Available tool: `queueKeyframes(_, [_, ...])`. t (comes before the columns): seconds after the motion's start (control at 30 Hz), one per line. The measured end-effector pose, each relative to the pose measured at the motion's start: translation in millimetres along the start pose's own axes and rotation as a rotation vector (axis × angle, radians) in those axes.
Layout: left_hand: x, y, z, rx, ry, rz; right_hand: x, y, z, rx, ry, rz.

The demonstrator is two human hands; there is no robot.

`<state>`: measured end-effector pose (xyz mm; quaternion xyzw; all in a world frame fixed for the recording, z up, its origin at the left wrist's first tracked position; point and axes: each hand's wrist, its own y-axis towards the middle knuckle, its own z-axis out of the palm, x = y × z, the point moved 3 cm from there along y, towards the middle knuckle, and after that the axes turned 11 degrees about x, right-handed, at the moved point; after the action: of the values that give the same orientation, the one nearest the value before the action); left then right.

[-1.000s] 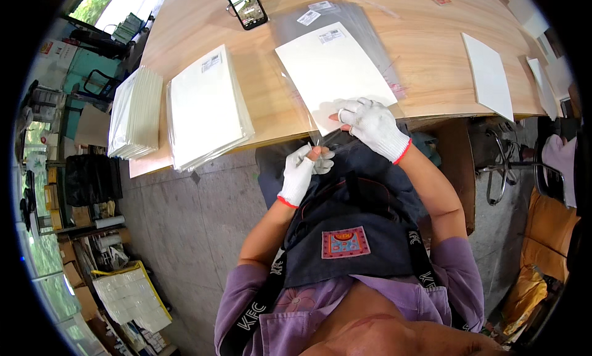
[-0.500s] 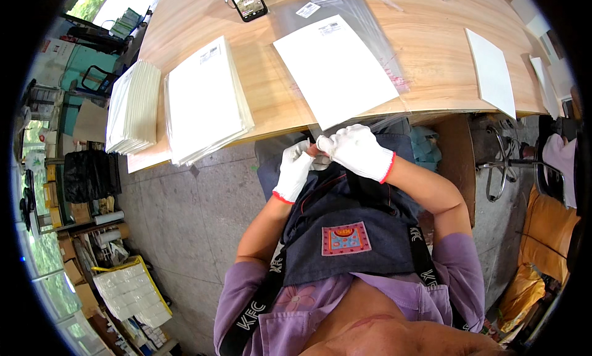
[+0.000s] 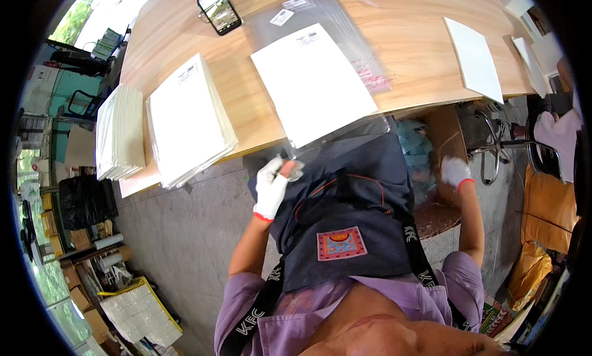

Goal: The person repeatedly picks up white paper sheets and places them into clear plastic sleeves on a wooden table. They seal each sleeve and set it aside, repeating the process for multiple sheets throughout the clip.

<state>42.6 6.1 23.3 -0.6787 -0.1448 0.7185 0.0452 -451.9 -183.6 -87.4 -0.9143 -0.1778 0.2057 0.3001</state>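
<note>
My left hand (image 3: 270,186), in a white knit glove with a bare thumb tip, is closed just off the table's near edge. A small clear or pale thing shows at its fingertips, too indistinct to name. Beside it, a white sheet-like pack (image 3: 314,88) lies tilted on the table with a label near its top. Clear plastic sticks out below its near end, over the edge. My right hand (image 3: 455,171), also gloved, is out to the right by an open cardboard box (image 3: 449,137). Motion blurs its fingers, and I cannot see whether it holds anything.
Two stacks of white packs, a wide one (image 3: 188,118) and a narrow one (image 3: 120,134), stand at the table's left. Clear plastic bags (image 3: 354,41) lie behind the tilted pack. A phone (image 3: 219,12) is at the back, a white board (image 3: 473,63) at right. The box holds bluish plastic.
My hands were together at the tilted pack's near end. They have parted: the right swung far right to the box, the left moved slightly left and down. The view has shifted a little.
</note>
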Motion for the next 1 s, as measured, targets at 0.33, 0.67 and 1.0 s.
queueKeyframes(0.33, [-53,26,20,-0.11,1.239,1.011,159,-57,-250,-1.206,0.208,-0.709])
queueKeyframes(0.67, [7,14,16,-0.563,-0.014,0.38,203,-33,-213,-0.91,1.169,-0.598])
queueKeyframes(1.0, [25,18,0,-0.149,-0.613,0.039,177,-36,-209,-0.436,1.293,-0.387])
